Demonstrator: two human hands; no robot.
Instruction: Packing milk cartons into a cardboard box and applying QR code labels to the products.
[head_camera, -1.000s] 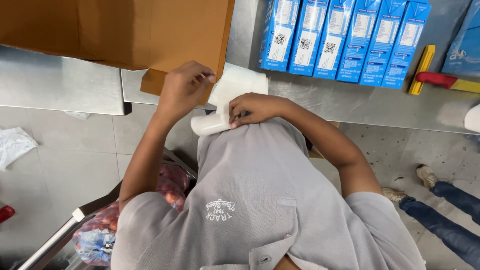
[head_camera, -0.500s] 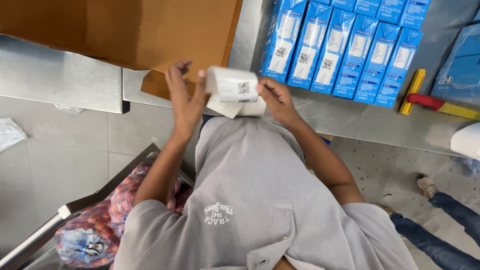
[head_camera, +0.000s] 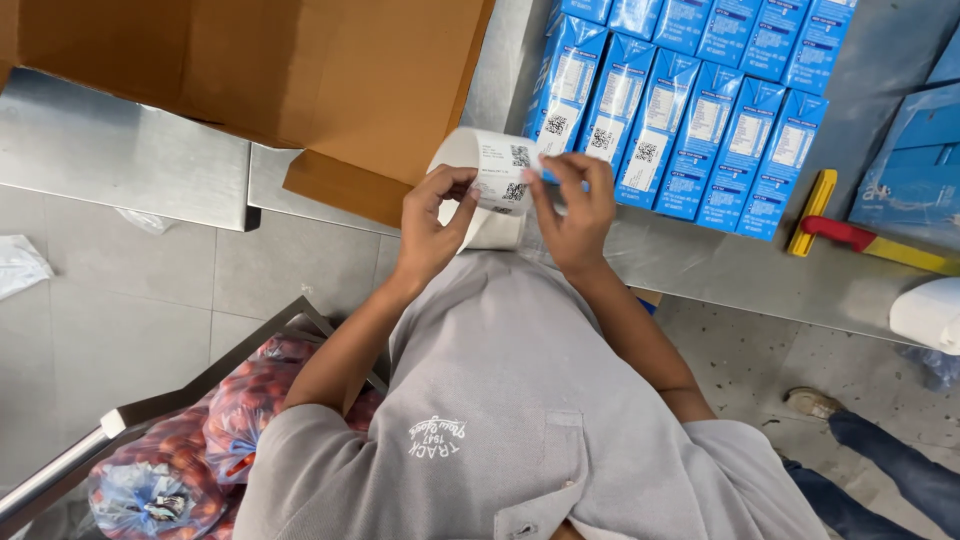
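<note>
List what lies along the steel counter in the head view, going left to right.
Cardboard box → left hand → roll of labels held in both hands → right hand → blue cartons → red and yellow tool → white roll at the right edge.

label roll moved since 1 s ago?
Yes. The label roll has come up off the person's chest and away from the body; both hands now hold it level with the edge of the steel table, near the blue cartons.

The roll of printed labels (head_camera: 490, 185) has been lifted from chest level and is now pinched between the left hand (head_camera: 432, 222) and right hand (head_camera: 572, 205), a label being peeled.
</note>
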